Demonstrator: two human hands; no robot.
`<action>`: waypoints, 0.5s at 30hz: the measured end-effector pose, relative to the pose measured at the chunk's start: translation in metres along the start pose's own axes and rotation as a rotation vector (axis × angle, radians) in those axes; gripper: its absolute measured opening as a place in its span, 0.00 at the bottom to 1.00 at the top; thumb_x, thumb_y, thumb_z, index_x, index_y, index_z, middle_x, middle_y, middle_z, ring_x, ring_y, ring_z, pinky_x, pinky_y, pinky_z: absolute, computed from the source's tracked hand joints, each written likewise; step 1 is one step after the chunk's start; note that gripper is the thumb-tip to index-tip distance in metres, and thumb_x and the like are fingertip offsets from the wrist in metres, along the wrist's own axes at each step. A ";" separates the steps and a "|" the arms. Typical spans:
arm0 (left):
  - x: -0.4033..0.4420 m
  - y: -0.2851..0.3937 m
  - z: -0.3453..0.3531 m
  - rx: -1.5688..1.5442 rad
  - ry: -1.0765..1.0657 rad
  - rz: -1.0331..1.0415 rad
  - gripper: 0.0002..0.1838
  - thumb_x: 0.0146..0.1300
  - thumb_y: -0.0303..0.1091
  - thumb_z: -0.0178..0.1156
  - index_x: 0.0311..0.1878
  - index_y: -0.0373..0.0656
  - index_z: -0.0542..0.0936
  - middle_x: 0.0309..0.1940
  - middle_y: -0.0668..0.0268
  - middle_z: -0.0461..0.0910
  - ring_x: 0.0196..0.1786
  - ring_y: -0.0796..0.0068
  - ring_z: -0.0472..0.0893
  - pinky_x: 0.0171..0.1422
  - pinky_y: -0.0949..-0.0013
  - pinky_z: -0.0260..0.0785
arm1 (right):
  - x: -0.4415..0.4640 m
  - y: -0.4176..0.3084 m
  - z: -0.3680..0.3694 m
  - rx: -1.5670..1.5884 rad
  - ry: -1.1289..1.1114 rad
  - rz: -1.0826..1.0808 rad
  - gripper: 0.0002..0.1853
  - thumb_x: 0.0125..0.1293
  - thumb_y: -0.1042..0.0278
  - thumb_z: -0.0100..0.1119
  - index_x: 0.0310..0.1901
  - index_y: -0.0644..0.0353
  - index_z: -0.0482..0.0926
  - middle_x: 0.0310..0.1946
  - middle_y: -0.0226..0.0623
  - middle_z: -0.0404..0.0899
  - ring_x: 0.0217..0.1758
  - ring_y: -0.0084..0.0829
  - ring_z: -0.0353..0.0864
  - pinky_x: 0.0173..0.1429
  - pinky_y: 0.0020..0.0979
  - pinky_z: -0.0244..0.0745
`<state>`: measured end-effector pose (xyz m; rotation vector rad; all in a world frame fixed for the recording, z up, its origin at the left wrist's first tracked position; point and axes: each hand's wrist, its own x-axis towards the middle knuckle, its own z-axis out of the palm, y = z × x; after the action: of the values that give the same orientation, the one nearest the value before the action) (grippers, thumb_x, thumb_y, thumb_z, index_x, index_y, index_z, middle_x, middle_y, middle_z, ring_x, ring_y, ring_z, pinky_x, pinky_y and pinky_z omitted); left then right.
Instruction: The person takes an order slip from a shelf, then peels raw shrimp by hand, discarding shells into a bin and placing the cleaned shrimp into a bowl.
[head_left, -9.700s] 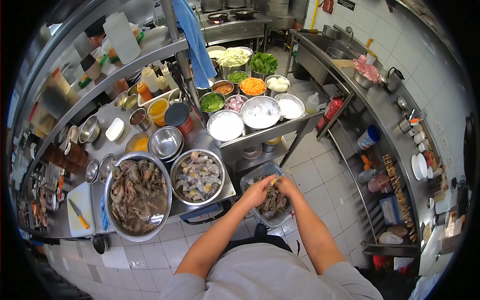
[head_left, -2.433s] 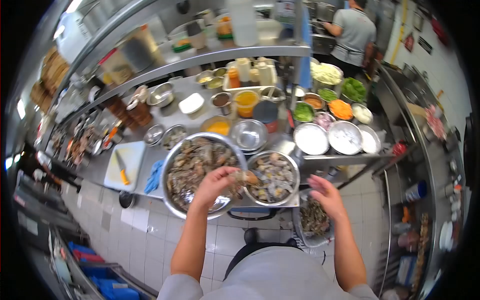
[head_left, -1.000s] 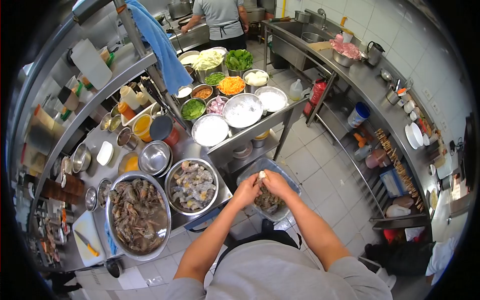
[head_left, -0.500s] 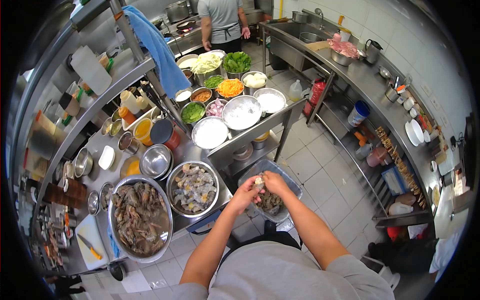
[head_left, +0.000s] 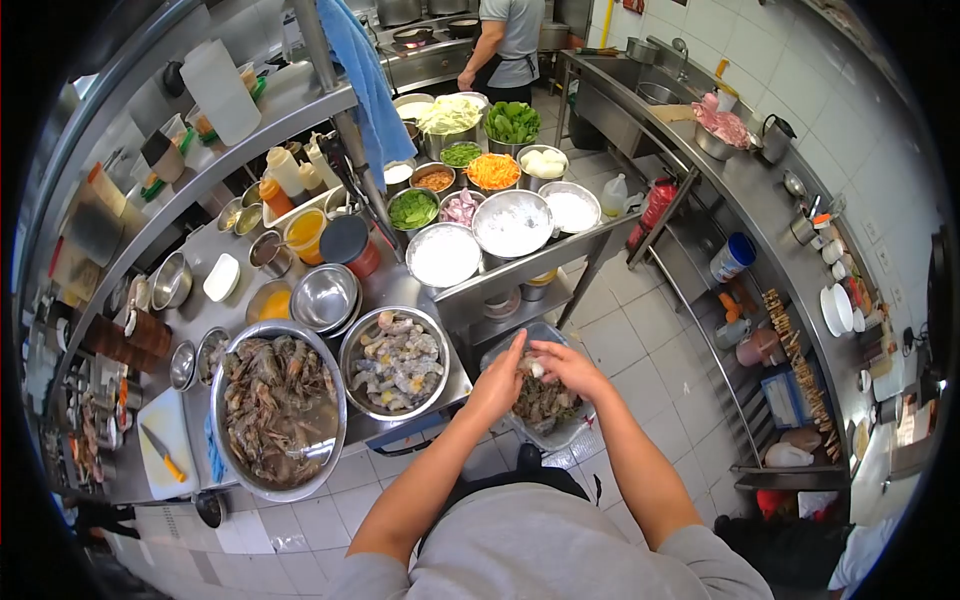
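Observation:
My left hand (head_left: 498, 382) is over a grey plastic tub (head_left: 584, 432), its fingers stretched out and pointing up. My right hand (head_left: 566, 370) faces it, fingertips near the left ones. At the right fingertips shows a small pale lump, seemingly a peeled shrimp (head_left: 537, 369); the grip on it is partly hidden. Below, the tub contains a heap of brownish shrimp shells and heads (head_left: 543, 404). Left of my hands, a steel bowl (head_left: 345, 372) holds greyish peeled shrimp (head_left: 398, 365). Beside it, a larger steel basin (head_left: 216, 425) contains whole shrimp (head_left: 275, 390) in murky liquid.
A knife (head_left: 165, 455) lies on a white cutting board (head_left: 160, 410) at the left. Bowls of white powder (head_left: 512, 222) and cut vegetables (head_left: 494, 171) stand ahead. A steel counter (head_left: 690, 150) runs along the right. Another person (head_left: 510, 45) stands at the back.
My hands have moved apart from their close grip, and the left fingers have straightened. The pale lump now shows by the right fingers. The view has shifted; the person behind has turned.

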<state>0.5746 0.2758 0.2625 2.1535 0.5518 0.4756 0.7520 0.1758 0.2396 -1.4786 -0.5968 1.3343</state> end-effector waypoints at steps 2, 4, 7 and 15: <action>0.002 -0.001 0.003 0.035 0.036 0.038 0.42 0.60 0.21 0.55 0.78 0.45 0.53 0.49 0.45 0.79 0.48 0.37 0.79 0.54 0.49 0.72 | -0.003 0.004 0.010 -0.162 -0.127 -0.220 0.28 0.64 0.73 0.59 0.66 0.66 0.71 0.62 0.45 0.76 0.59 0.32 0.78 0.62 0.32 0.73; 0.004 -0.002 0.005 0.002 0.155 0.058 0.38 0.62 0.24 0.59 0.76 0.44 0.60 0.45 0.52 0.82 0.41 0.51 0.83 0.45 0.58 0.76 | -0.004 0.000 0.012 -0.441 -0.064 -0.329 0.26 0.65 0.77 0.60 0.65 0.62 0.73 0.58 0.37 0.78 0.57 0.28 0.78 0.58 0.29 0.73; 0.005 -0.011 -0.015 -0.584 -0.234 -0.525 0.23 0.66 0.30 0.61 0.64 0.41 0.73 0.37 0.64 0.82 0.31 0.72 0.80 0.33 0.71 0.72 | -0.014 -0.012 0.016 -0.646 0.051 -0.448 0.24 0.62 0.76 0.62 0.62 0.58 0.77 0.53 0.37 0.79 0.55 0.32 0.79 0.57 0.31 0.74; -0.005 -0.026 -0.027 -0.971 -0.331 -0.791 0.07 0.71 0.34 0.57 0.41 0.42 0.80 0.28 0.73 0.75 0.25 0.82 0.70 0.26 0.78 0.59 | -0.017 -0.013 0.035 -0.952 -0.034 -0.647 0.17 0.63 0.68 0.64 0.53 0.58 0.82 0.47 0.46 0.83 0.50 0.47 0.83 0.55 0.39 0.78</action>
<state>0.5510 0.3045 0.2566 0.9418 0.7250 -0.0774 0.7179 0.1780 0.2630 -1.7339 -1.7198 0.5472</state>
